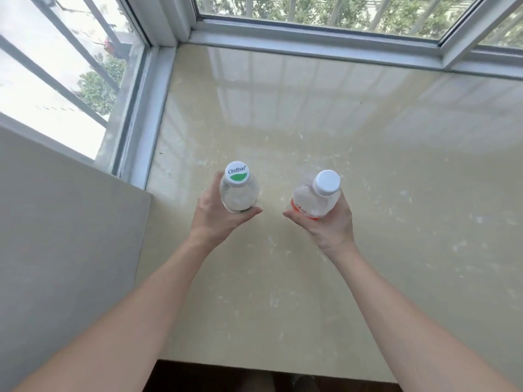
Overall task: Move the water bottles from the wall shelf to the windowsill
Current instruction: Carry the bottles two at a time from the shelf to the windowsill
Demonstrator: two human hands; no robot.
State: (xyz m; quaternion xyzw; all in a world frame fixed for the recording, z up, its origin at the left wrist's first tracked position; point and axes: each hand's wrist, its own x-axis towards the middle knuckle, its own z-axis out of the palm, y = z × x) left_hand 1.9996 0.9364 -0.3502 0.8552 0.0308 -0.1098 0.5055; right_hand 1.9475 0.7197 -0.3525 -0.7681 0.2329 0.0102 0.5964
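Left hand point(218, 213) grips a clear green-capped bottle point(239, 190); right hand point(328, 222) grips a clear red-labelled bottle point(317, 202). Both are upright over the glossy beige windowsill point(368, 165), well apart from the window frame point(311, 38).

Clear green-capped bottle point(239, 195) beside clear red-labelled bottle point(312, 203)

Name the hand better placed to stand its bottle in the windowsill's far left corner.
Left, probably: the left hand grips the green-capped bottle on that corner's side; the right hand holds the white-capped bottle farther right.
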